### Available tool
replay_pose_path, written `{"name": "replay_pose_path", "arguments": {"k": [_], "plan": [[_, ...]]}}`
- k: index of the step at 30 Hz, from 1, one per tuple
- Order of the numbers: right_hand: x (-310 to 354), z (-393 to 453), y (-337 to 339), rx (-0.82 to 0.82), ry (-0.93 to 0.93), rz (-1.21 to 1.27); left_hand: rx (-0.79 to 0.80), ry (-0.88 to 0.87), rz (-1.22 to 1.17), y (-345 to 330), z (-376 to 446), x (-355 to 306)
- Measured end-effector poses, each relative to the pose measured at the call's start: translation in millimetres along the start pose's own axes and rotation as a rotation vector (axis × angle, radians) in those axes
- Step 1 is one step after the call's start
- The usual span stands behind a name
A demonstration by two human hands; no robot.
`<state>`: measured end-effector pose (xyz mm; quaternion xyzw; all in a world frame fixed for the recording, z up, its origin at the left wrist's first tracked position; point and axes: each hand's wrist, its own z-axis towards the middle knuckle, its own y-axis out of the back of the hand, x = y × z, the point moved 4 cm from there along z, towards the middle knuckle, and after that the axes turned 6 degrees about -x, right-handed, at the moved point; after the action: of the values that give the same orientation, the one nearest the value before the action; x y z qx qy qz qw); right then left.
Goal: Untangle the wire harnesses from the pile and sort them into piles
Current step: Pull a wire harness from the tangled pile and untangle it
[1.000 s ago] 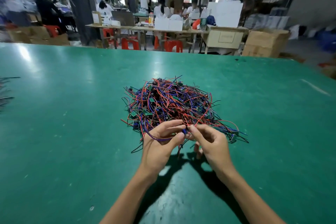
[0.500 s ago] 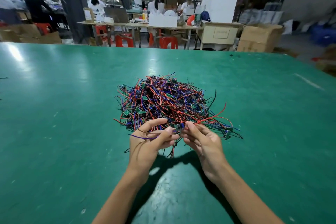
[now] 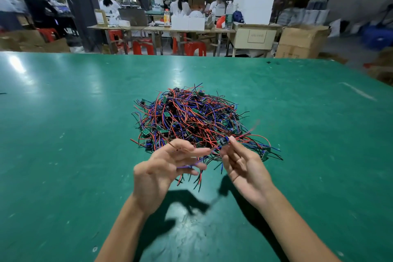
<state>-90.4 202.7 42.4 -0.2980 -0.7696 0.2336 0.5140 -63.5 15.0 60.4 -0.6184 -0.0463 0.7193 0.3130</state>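
Green bench (image 3: 63, 155) w/ tangled wire pile (image 3: 187, 117). Right hand (image 3: 244, 168) pinches one harness (image 3: 224, 141); left hand (image 3: 163, 172) fingers spread, wires draped across.

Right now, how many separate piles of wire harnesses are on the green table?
1: the tangled pile mid-table, just beyond both hands. A dark wisp at the table's far left edge might be another; too little shows.

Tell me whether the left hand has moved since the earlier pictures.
Yes. The left hand has pulled back from the pile toward the person, fingers spread, with blue wire across them.
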Motion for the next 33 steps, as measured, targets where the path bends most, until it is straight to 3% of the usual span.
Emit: {"name": "replay_pose_path", "arguments": {"k": [2, 4, 6, 10, 13, 15, 17, 20, 27, 31, 33], "plan": [[2, -2, -1, 0.066, -0.094, 0.073, 0.228, 0.056, 0.089, -4, -1, 2], [4, -3, 0, 0.129, -0.122, 0.105, 0.274, 0.109, 0.083, -6, 1, 5], [5, -3, -1, 0.197, -0.099, 0.01, 0.193, 0.087, -0.009, -4, 1, 6], [3, 0, -2, 0.28, 0.107, -0.419, -0.048, 0.079, -0.108, 3, 1, 5], [-2, 0, -1, 0.341, 0.254, -0.605, -0.263, 0.133, 0.221, -7, 1, 10], [-4, -3, -2, 0.356, 0.376, -0.726, -0.329, 0.032, 0.501, -17, -1, 13], [-3, -2, -2, 0.309, 0.531, -0.804, -0.386, -0.015, 0.553, -22, -3, 17], [-1, 1, -1, 0.233, 0.67, -0.845, -0.389, 0.031, 0.48, -24, -3, 20], [1, 0, -2, 0.187, 0.706, -0.808, -0.46, 0.122, 0.292, -21, -2, 23], [-1, -3, -2, 0.13, 0.777, -0.864, -0.366, 0.134, 0.294, -23, -3, 27], [-1, -4, -2, 0.149, 0.699, -0.807, -0.316, 0.139, 0.268, -23, -4, 27]]}}
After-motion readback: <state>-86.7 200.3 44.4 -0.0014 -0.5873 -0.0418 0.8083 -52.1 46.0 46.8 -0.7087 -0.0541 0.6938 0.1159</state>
